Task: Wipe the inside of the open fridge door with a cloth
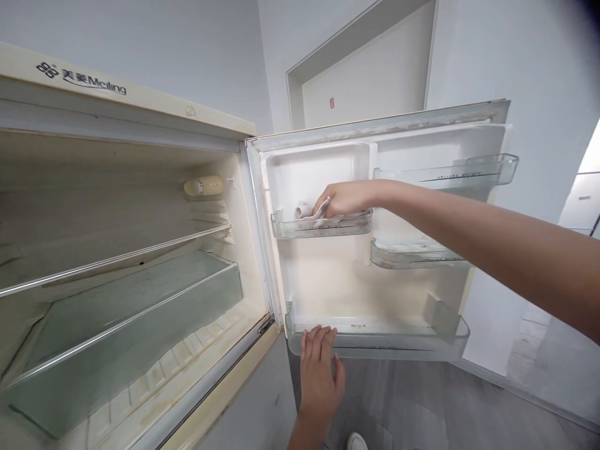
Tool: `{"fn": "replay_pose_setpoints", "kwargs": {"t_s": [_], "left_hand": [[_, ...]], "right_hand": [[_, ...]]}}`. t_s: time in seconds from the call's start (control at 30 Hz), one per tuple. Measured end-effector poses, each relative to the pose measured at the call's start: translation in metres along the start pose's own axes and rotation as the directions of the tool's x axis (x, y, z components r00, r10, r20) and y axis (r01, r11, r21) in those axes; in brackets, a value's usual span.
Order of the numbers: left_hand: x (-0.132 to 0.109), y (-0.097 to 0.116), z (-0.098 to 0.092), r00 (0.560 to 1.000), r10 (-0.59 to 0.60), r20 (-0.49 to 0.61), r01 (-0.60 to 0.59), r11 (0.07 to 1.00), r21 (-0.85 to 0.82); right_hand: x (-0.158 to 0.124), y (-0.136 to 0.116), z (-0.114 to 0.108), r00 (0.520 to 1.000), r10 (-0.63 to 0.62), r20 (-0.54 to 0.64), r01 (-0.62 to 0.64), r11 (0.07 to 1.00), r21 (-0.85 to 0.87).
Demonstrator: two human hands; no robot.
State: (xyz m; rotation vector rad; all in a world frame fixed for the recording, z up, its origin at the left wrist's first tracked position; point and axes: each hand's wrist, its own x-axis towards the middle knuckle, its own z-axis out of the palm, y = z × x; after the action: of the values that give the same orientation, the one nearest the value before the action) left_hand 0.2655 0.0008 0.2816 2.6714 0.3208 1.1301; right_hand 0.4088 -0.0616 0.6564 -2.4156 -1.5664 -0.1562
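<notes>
My right hand (347, 199) reaches in from the right, its fingers closed on a white cloth (307, 210). The cloth is inside the small clear door bin (323, 226) at the upper left of the open fridge door (337, 275); part of it is hidden behind the fingers and the bin's front. Lower down, my left hand (322, 369) rests against the front of the long bottom door bin (398, 344). Its fingers are stretched out, with the tips at the bin's rim and the thumb apart.
To the left stands the fridge compartment (244, 250) with a glass shelf (117, 257) and a greenish clear drawer (140, 325). Two more bins, an upper one (450, 176) and a middle one (412, 256), are on the door's right half. Walls rise behind the door, above a grey floor (412, 400).
</notes>
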Motion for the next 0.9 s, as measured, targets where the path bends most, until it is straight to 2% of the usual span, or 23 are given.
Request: {"fn": "replay_pose_setpoints", "kwargs": {"t_s": [0.13, 0.23, 0.33, 0.43, 0.47, 0.5, 0.57, 0.63, 0.73, 0.83, 0.9], "left_hand": [[0.001, 0.001, 0.001, 1.0, 0.002, -0.018, -0.002, 1.0, 0.002], [0.002, 0.002, 0.002, 0.999, 0.005, -0.033, -0.004, 1.0, 0.009], [0.003, 0.004, 0.003, 0.999, -0.008, -0.038, 0.009, 1.0, 0.011], [0.002, 0.006, 0.003, 0.999, -0.023, -0.045, 0.023, 1.0, 0.003], [0.002, 0.006, 0.003, 0.999, -0.025, -0.047, 0.025, 1.0, -0.001], [0.001, 0.006, 0.003, 0.998, -0.029, -0.047, 0.028, 1.0, -0.006], [0.001, 0.006, 0.003, 0.999, -0.032, -0.041, 0.031, 0.999, -0.017], [0.001, 0.006, 0.003, 0.999, -0.035, -0.03, 0.034, 0.999, -0.025], [0.001, 0.004, 0.004, 0.999, -0.035, -0.018, 0.034, 0.999, -0.031], [0.0, 0.003, 0.005, 0.999, -0.029, -0.019, 0.029, 0.999, -0.029], [-0.001, 0.003, 0.006, 0.999, -0.031, -0.025, 0.03, 0.999, -0.025]], "right_hand": [[-0.01, 0.009, -0.004, 0.999, 0.048, 0.019, -0.048, 0.998, -0.029], [-0.019, 0.009, -0.01, 0.996, 0.088, -0.026, -0.089, 0.995, -0.05], [-0.027, 0.005, -0.017, 0.979, 0.015, -0.204, -0.026, 0.998, -0.051], [-0.03, 0.003, -0.014, 0.896, -0.105, -0.43, 0.027, 0.983, -0.183], [-0.03, 0.004, -0.01, 0.887, -0.112, -0.448, 0.0, 0.97, -0.242], [-0.029, 0.004, -0.006, 0.898, -0.098, -0.43, -0.035, 0.956, -0.292], [-0.026, 0.007, 0.005, 0.945, -0.046, -0.325, -0.066, 0.944, -0.325], [-0.023, 0.011, 0.013, 0.977, -0.025, -0.213, -0.031, 0.967, -0.255], [-0.025, 0.015, 0.016, 0.988, -0.012, -0.152, 0.015, 1.0, 0.02], [-0.034, 0.016, 0.014, 0.963, 0.094, -0.254, 0.003, 0.933, 0.359], [-0.044, 0.017, 0.015, 0.885, 0.208, -0.417, 0.061, 0.836, 0.545]]}}
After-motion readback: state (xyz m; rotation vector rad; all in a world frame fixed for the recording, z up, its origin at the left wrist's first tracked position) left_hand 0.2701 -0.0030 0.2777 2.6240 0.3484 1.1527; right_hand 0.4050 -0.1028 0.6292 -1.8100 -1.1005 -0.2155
